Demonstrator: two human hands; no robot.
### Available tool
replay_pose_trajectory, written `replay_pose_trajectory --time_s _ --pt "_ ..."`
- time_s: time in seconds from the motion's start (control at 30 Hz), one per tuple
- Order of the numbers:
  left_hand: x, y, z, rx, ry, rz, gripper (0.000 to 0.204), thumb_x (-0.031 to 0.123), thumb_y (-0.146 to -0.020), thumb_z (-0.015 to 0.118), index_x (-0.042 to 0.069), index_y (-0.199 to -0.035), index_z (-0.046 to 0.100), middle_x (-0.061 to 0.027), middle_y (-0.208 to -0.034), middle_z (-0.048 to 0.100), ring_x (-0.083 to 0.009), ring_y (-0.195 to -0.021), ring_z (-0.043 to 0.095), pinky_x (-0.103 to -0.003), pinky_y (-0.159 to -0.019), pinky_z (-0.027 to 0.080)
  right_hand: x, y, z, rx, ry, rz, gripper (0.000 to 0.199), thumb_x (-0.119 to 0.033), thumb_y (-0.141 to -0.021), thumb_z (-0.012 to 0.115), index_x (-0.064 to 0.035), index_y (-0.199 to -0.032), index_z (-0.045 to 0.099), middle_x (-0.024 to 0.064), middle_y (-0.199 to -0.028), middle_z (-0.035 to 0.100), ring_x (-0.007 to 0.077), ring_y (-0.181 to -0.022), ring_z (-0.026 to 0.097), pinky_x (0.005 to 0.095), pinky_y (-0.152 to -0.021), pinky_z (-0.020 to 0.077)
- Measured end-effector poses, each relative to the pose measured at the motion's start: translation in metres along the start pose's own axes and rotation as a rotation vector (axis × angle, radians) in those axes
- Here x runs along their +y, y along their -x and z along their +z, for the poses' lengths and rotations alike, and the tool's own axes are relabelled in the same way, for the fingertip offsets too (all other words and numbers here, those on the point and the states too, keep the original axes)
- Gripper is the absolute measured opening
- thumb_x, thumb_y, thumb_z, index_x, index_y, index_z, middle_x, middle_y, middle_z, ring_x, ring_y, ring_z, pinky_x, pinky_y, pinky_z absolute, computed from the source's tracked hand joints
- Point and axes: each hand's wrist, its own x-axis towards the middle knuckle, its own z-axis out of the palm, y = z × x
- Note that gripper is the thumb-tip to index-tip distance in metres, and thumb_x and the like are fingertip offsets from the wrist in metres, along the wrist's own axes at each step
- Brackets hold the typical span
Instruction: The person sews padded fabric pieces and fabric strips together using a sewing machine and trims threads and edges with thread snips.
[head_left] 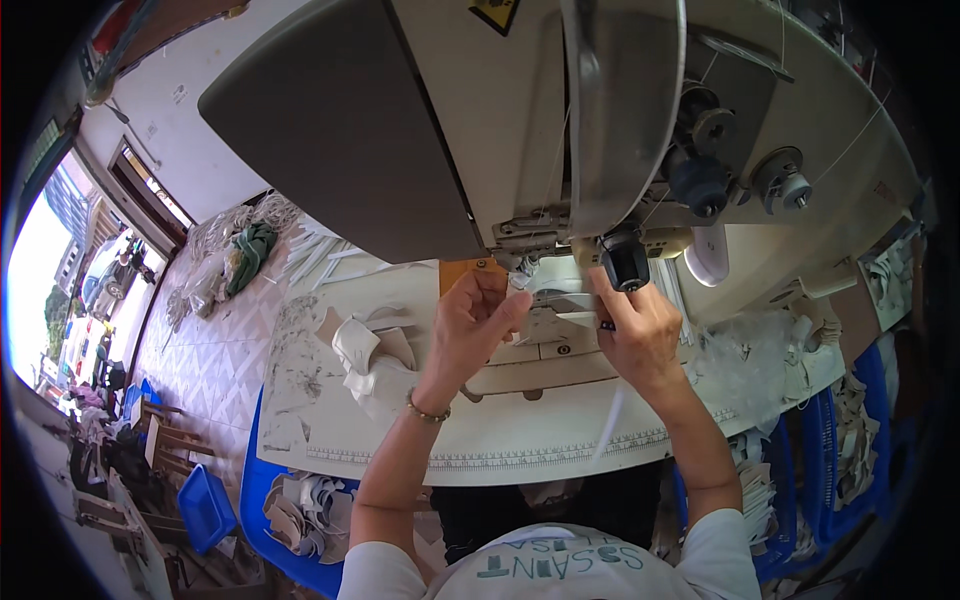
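A sewing machine (520, 110) fills the upper view, its needle area partly covered by my fingers. Below the needle, a small curved white fabric piece (562, 288) spans the gap between my hands. My left hand (468, 325) is closed, thumb against fingers, on the piece's left end beside the presser foot (524, 268). On the other end, my right hand (640, 328) is closed too; a black knob (626, 262) hides some of its fingertips. White and beige cut pieces (372, 352) lie in a loose pile left of my left forearm.
A ruler strip (520, 460) runs along the table's front edge. Clear plastic (740, 355) lies at the right. Blue bins (258, 500) with cut pieces flank me below the table. White strips (325, 250) lie behind on the left. A small blue tray (207, 508) stands lower left.
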Motion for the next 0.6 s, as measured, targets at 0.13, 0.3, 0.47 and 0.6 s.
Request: replay_pose_trajectory --time_s 0.13,0.3,0.47,0.6 --pt "-0.001 0.008 0.003 0.153 -0.797 0.780 0.025 0.001 -0.069 0.072 -0.002 -0.091 0.059 -0.0102 -0.103 0.056 -0.0207 -0.084 0.058 -0.027 -0.071 0.050 0.035 -0.019 0.017 0.040 -0.046 -0.215 0.022 0.000 -0.058 0.068 -0.0065 -0.076 0.058 0.0064 -0.058 0.052 0.0207 -0.047 0.053 0.0321 -0.041 0.0407" --pt "0.002 0.002 0.000 0.049 -1.132 1.172 0.032 -0.006 -0.065 0.067 -0.004 -0.096 0.062 -0.0107 -0.099 0.058 -0.0246 -0.089 0.059 -0.030 -0.075 0.052 0.048 -0.016 0.025 0.029 -0.059 -0.248 0.016 -0.001 -0.059 0.065 -0.0073 -0.070 0.056 0.0058 -0.058 0.054 0.0211 -0.048 0.055 0.0338 -0.044 0.0441" --pt "0.002 0.001 -0.002 0.077 -1.258 1.258 0.030 -0.001 -0.066 0.067 -0.001 -0.095 0.062 -0.0091 -0.100 0.057 -0.0209 -0.088 0.058 -0.028 -0.070 0.052 0.053 -0.017 0.028 0.015 -0.012 -0.300 0.018 -0.001 -0.060 0.062 -0.0071 -0.077 0.061 0.0056 -0.071 0.061 0.0230 -0.063 0.061 0.0364 -0.062 0.0496" --pt "0.000 -0.003 0.000 0.081 -1.233 1.264 0.031 -0.002 -0.065 0.067 -0.002 -0.095 0.062 -0.0093 -0.099 0.058 -0.0209 -0.088 0.058 -0.028 -0.070 0.053 0.057 -0.014 0.032 -0.017 -0.012 -0.255 0.022 -0.003 -0.061 0.063 -0.0063 -0.082 0.064 0.0068 -0.080 0.064 0.0245 -0.071 0.062 0.0384 -0.071 0.0485"
